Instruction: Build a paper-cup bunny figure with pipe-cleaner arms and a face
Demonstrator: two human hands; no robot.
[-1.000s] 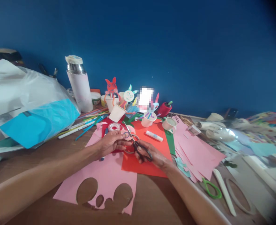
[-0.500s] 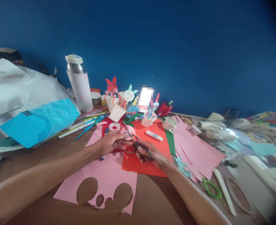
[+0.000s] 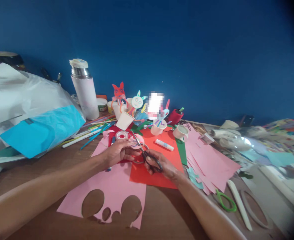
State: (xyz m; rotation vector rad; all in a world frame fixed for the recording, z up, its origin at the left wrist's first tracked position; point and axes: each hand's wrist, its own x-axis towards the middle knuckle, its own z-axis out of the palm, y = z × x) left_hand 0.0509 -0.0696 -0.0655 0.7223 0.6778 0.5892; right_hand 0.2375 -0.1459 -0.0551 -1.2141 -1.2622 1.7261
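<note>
Pinched in the fingers of my left hand (image 3: 119, 151) is a small round piece of pink paper (image 3: 140, 139), partly hidden by the fingertips. My right hand (image 3: 159, 163) grips black-handled scissors (image 3: 143, 151), their blades pointing up and left across the pink piece. Whether the blades touch the paper I cannot tell. Below both hands lie an orange-red sheet (image 3: 151, 176) and a pink sheet (image 3: 114, 183) with several round holes cut in it. A roll of tape (image 3: 122, 134) sits just beyond my left fingers, and a white glue tube (image 3: 164, 145) rests on the orange-red sheet.
Paper cups (image 3: 125, 120) with paper animal figures stand at the back, near a white flask (image 3: 85, 93). On the left bulges a plastic bag (image 3: 49, 93). To the right are a mug (image 3: 180, 132), pink sheets (image 3: 211, 156) and a green pipe cleaner (image 3: 225, 201).
</note>
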